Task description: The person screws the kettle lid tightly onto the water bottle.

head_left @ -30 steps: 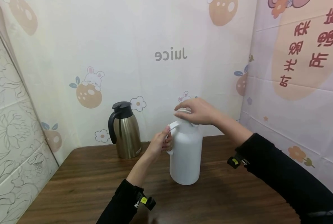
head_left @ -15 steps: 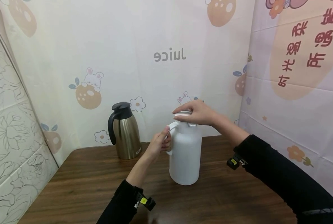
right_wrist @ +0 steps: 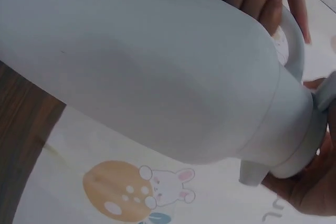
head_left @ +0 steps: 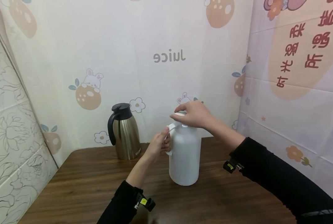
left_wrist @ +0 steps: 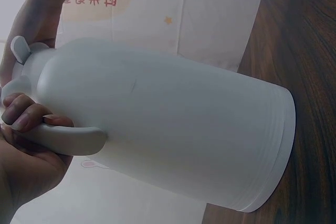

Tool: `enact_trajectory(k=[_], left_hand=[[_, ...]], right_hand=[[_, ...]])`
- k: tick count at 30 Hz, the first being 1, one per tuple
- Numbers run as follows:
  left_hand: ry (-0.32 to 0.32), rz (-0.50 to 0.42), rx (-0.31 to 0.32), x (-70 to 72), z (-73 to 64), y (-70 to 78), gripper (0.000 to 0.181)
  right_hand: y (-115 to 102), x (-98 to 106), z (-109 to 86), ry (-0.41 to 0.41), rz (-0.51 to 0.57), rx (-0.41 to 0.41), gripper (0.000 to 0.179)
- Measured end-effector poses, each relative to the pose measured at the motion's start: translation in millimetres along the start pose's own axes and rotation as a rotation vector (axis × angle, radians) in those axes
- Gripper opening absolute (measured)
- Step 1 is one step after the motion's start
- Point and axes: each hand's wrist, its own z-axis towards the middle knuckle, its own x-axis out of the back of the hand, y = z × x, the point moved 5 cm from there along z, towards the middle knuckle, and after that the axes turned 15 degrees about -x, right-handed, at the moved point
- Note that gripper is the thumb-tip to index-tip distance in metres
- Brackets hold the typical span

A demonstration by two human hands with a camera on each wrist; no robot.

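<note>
A white thermos jug (head_left: pixel 184 157) stands upright on the brown table. My left hand (head_left: pixel 157 145) grips its side handle (left_wrist: pixel 79 140), fingers wrapped around the loop. From above, my right hand (head_left: pixel 194 114) holds the jug's lid (head_left: pixel 181 113), thumb on the near side and fingers over the far side. In the right wrist view the jug's body (right_wrist: pixel 152 66) fills much of the picture, with the short spout (right_wrist: pixel 253 173) below its neck. The lid is partly hidden by the right hand.
A gold-coloured steel vacuum jug (head_left: pixel 127 137) with a black lid and handle stands at the back left of the wood-grain table (head_left: pixel 93 186). Printed curtains (head_left: pixel 121 40) hang close behind the table and at both sides.
My right hand has turned on top of the white jug and shifted slightly left, and a small tab at the lid has moved left with it. The left hand keeps its grip.
</note>
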Motion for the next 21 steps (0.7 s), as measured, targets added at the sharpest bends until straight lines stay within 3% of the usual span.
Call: enact_trajectory(k=[7, 10, 16, 21], left_hand=[[-0.016, 0.027, 0.0, 0.9, -0.2, 0.8, 0.05], [-0.014, 0.033, 0.001, 1.0, -0.4, 1.3, 0.05], [-0.003, 0.04, 0.005, 1.4, 0.0, 0.5, 0.049], [0.011, 0.025, 0.009, -1.0, 0.2, 0.2, 0.049]], right_hand=[[8, -3, 6.9, -0.095, 0.116, 0.323, 0.027], [17, -7, 8.1, -0.106, 0.197, 0.397, 0.026], [23, -16, 9.6, 0.006, 0.28, 0.412, 0.021], [21, -17, 6.4, 0.11, 0.265, 0.314, 0.022]])
